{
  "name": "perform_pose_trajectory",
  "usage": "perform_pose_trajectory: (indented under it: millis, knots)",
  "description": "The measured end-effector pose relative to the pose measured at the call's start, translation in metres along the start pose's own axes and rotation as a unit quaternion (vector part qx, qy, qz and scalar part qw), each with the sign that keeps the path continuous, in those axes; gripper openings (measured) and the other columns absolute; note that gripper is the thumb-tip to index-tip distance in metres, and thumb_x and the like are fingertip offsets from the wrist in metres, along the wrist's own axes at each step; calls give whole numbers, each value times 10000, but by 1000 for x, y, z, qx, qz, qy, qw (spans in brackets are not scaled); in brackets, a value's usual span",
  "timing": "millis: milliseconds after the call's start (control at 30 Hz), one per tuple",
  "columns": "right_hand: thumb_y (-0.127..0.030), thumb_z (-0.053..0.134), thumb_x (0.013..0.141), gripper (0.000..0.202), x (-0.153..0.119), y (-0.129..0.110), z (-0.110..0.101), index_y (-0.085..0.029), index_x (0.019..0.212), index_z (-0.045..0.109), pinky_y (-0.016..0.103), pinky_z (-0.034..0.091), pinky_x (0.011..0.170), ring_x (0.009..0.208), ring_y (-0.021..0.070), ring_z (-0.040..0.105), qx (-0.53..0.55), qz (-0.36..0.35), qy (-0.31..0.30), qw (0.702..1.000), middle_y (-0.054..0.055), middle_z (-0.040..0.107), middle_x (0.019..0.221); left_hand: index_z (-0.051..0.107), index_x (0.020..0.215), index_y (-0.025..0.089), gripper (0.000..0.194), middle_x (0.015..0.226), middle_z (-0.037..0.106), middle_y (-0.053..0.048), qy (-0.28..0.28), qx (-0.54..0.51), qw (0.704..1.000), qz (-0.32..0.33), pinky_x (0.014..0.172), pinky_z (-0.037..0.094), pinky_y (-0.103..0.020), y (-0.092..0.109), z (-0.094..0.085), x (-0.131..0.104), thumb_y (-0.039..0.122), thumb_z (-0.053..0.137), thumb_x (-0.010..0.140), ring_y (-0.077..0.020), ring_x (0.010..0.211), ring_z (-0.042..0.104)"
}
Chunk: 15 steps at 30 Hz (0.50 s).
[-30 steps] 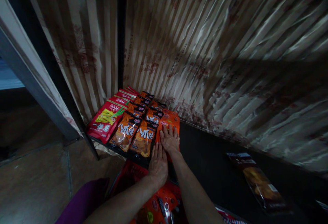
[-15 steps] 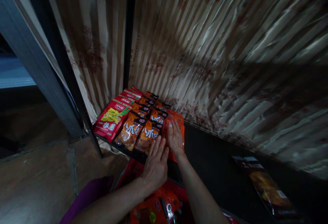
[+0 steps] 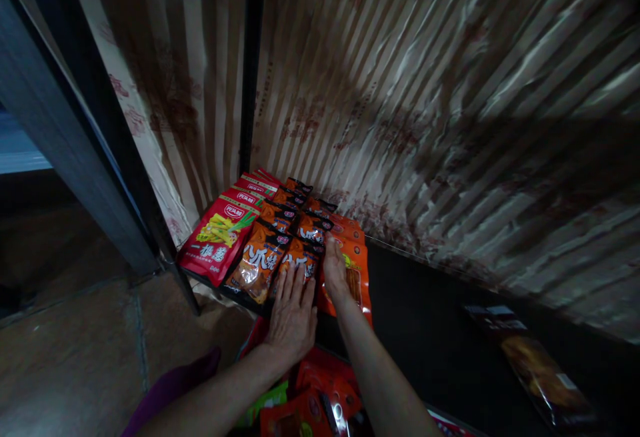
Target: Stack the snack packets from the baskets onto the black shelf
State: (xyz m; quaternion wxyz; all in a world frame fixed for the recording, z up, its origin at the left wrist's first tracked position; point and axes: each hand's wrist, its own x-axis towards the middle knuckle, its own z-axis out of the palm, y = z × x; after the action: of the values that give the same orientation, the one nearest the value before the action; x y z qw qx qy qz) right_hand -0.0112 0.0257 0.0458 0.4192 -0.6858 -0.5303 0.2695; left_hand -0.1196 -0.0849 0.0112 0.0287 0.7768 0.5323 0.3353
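Note:
My left hand [image 3: 293,317] lies flat, fingers stretched out, on the front orange-and-black snack packet [image 3: 303,257] of the right-hand row. To its right, my right hand [image 3: 334,269] rests edge-on between that row and the orange-red snack pouches [image 3: 355,267], its fingers straight and holding nothing. Left of the hands is another orange-and-black snack packet [image 3: 257,260], heading a row that runs back. Red snack bags [image 3: 217,237] with yellow pictures overlap at the shelf's left end.
The black shelf [image 3: 415,304] carries a dark long packet [image 3: 540,370] at right. Below it, a red container holds orange pouches [image 3: 295,414]. Patterned pleated sheeting [image 3: 425,90] hangs behind; a metal post [image 3: 75,104] stands at left.
My left hand has shifted left and up onto the front orange-and-black packet. My right hand has turned edge-on and drawn left, uncovering more of the orange-red pouch beside it.

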Motion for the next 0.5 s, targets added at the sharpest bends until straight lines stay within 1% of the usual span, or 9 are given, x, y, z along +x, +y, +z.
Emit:
perform_pose_trajectory:
  millis: [100, 300, 400, 500]
  knots:
    - [-569, 99, 913, 715, 2, -2, 3, -140, 1417, 369, 336, 296, 1099, 1384, 190, 307, -11, -9, -2, 1000, 78, 413, 1455, 449, 1331, 132, 482, 1509, 285, -144, 2, -1, 1000, 5, 1117, 265, -567, -4, -1, 3, 220, 458, 857, -317, 1426, 121]
    - [-538, 167, 920, 673, 0, -8, 12, -128, 1411, 375, 311, 273, 1109, 1372, 186, 330, 15, 12, 12, 1000, 83, 389, 1471, 476, 1303, 117, 484, 1487, 326, -156, -10, -10, 1000, 3, 1122, 261, -564, -7, -6, 7, 167, 464, 822, -308, 1422, 149]
    - [-502, 170, 927, 649, -7, -9, 10, -113, 1399, 389, 324, 250, 1119, 1365, 190, 341, -2, 11, 38, 999, 104, 395, 1465, 484, 1293, 105, 478, 1481, 330, -172, -8, -10, 1000, 12, 1124, 254, -564, -8, -7, 8, 163, 466, 818, -314, 1423, 141]
    - [-481, 161, 932, 623, -21, -9, 4, -128, 1375, 422, 350, 255, 1119, 1353, 190, 357, -17, -24, 68, 997, 112, 425, 1444, 493, 1278, 104, 465, 1488, 317, -171, -7, -15, 1000, 19, 1135, 234, -558, -10, -7, 7, 148, 454, 816, -301, 1430, 110]
